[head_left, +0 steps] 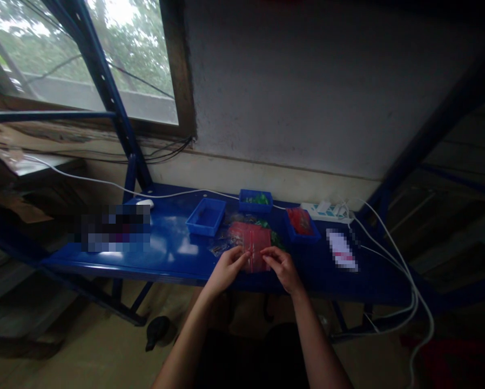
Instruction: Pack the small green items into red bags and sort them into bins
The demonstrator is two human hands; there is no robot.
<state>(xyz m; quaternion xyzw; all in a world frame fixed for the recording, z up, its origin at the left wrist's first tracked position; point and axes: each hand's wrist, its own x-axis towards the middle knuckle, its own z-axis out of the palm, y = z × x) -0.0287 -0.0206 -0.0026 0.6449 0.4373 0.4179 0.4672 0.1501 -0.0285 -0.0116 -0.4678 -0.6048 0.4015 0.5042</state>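
A small red translucent zip bag (256, 258) is held at the front of the blue table, between my two hands. My left hand (227, 268) pinches its left side with thumb and fingers. At the bag's right side, my right hand (283, 268) has its fingertips closed on the edge. Just behind the bag lies a loose pile of small pieces (225, 241), partly covered by more red plastic (237, 228). Some green pieces (275, 239) show to the right of the bag. What the held bag contains is too dim to make out.
Behind the pile stand a blue tray (194, 226) and another blue tray (244, 207) with green pieces. A third blue tray (307, 238) holds red bags. A white power strip (327, 212) with cables lies at the back right. Blue frame posts (100, 70) rise beside the table.
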